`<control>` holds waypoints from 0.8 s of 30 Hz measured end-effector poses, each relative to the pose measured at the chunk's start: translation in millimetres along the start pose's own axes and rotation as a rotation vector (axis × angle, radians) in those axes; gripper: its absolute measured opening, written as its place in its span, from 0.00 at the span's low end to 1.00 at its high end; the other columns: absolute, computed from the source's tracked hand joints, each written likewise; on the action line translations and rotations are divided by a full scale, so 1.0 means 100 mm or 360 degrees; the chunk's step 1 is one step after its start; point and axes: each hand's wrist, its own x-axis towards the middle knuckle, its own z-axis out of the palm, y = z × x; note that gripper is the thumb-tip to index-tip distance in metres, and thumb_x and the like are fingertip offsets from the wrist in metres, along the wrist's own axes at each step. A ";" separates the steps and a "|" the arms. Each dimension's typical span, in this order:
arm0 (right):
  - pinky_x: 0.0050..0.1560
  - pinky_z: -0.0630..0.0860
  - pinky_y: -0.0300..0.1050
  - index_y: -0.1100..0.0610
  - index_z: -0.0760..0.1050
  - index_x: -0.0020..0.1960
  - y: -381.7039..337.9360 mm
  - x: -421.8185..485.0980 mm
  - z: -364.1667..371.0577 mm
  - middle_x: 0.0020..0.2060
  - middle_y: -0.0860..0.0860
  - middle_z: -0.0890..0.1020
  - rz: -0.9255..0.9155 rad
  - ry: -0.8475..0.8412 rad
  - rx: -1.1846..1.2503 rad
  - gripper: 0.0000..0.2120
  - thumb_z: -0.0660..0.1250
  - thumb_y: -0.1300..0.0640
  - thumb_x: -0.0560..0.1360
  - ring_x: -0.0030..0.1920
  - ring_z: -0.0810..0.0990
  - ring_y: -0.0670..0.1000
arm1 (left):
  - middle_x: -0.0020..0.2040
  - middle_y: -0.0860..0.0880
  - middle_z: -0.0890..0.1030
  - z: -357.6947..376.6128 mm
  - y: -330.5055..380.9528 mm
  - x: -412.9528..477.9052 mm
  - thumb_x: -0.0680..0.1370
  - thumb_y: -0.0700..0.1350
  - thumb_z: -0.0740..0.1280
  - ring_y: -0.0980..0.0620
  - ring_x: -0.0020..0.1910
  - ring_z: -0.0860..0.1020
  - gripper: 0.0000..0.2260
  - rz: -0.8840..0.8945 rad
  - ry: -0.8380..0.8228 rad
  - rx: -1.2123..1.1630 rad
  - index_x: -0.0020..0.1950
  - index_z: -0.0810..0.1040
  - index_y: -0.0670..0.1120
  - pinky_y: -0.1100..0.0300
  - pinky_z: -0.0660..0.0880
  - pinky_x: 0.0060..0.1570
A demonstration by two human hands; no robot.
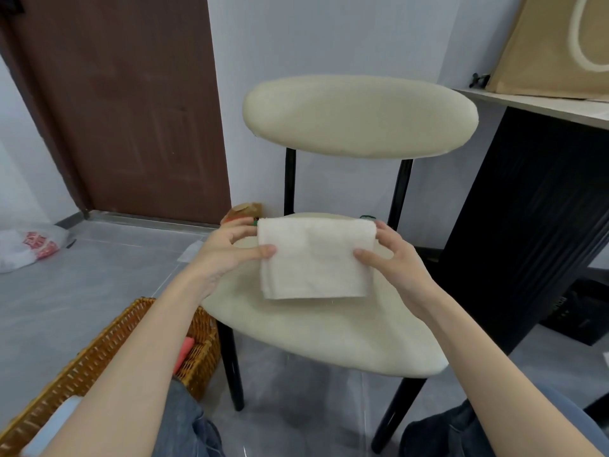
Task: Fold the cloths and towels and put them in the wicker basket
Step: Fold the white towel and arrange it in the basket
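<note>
A small cream towel (314, 258), folded into a rectangle, hangs above the seat of a cream chair (329, 328). My left hand (227, 250) pinches its left edge between thumb and fingers. My right hand (390, 255) pinches its right edge the same way. The wicker basket (99, 351) stands on the floor at the lower left, partly hidden by my left forearm. A pink cloth (186, 352) and a pale blue one (59, 420) show inside it.
The chair's black legs stand on grey floor tiles. A black table base (527, 225) with a light top is at the right, a paper bag (553, 44) on it. A brown door (125, 103) and a plastic bag (29, 245) are at the left.
</note>
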 end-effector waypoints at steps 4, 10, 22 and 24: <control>0.64 0.70 0.44 0.42 0.75 0.61 -0.21 -0.06 0.03 0.66 0.38 0.73 -0.0223 0.0030 0.0175 0.15 0.69 0.49 0.75 0.65 0.73 0.42 | 0.72 0.63 0.64 0.06 0.19 -0.08 0.66 0.44 0.76 0.65 0.70 0.63 0.14 0.0283 -0.0078 -0.0267 0.51 0.84 0.49 0.68 0.63 0.63; 0.52 0.76 0.37 0.44 0.73 0.60 -0.64 -0.22 0.00 0.54 0.40 0.81 -0.0474 -0.0006 0.0378 0.13 0.62 0.47 0.75 0.57 0.79 0.41 | 0.60 0.48 0.81 0.14 0.47 -0.23 0.65 0.54 0.77 0.47 0.61 0.77 0.21 0.0362 -0.0214 -0.0674 0.56 0.81 0.51 0.50 0.74 0.61; 0.52 0.79 0.49 0.54 0.77 0.59 -0.54 -0.11 -0.13 0.53 0.53 0.84 0.0252 -0.0086 0.0686 0.16 0.64 0.45 0.77 0.53 0.83 0.54 | 0.56 0.44 0.82 0.33 0.48 -0.09 0.75 0.48 0.68 0.47 0.56 0.80 0.15 -0.0245 -0.0339 -0.0745 0.59 0.79 0.43 0.55 0.77 0.56; 0.49 0.79 0.47 0.55 0.78 0.57 -0.41 -0.04 -0.14 0.53 0.54 0.84 0.0441 -0.0164 0.0604 0.15 0.65 0.46 0.76 0.52 0.83 0.54 | 0.49 0.48 0.84 0.33 0.38 -0.04 0.76 0.48 0.68 0.52 0.46 0.83 0.09 -0.0363 -0.0417 -0.0603 0.54 0.80 0.47 0.60 0.81 0.45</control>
